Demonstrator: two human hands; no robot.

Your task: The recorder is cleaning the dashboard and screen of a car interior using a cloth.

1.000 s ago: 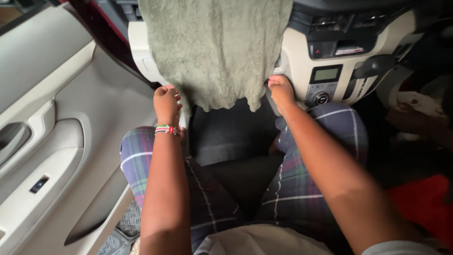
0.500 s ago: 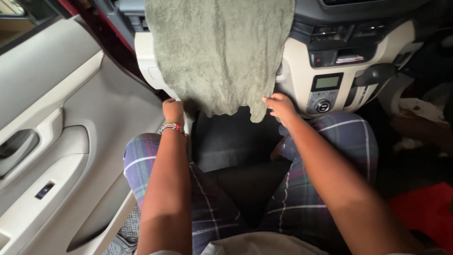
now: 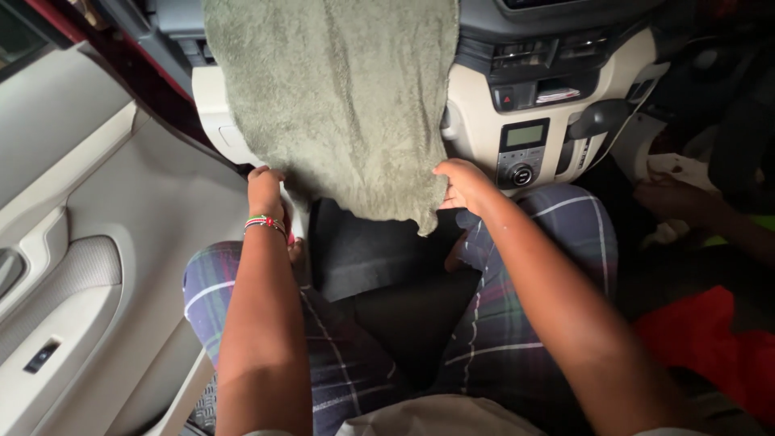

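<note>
A grey-green towel hangs down over the cream dashboard in front of me. My left hand, with a beaded bracelet at the wrist, grips the towel's lower left edge. My right hand pinches the lower right edge, just left of the climate control panel. My knees in plaid trousers sit below both hands.
The grey and cream door panel with its armrest and window switch is on the left. A gear lever sticks out of the dash at right. Another person's hand rests at far right, above a red cloth.
Both hands have closed on the towel's lower corners; the right hand came off the dashboard onto the towel edge. The view has shifted, so everything sits further left.
</note>
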